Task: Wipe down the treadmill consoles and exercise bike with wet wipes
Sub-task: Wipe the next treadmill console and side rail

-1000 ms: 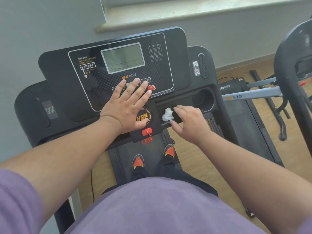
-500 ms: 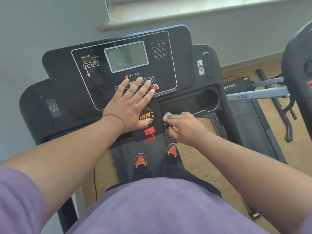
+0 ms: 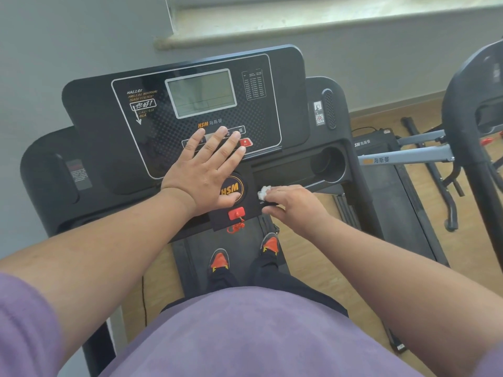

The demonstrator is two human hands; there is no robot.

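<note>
Wipe shifted left, black console, wood floor

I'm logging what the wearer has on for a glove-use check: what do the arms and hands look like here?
Both the left hand and right hand are bare: no gloves, rings, watch or wristbands visible. The forearms are uncovered too. Short purple sleeves show only at the frame's lower corners, matching the purple shirt.
</note>
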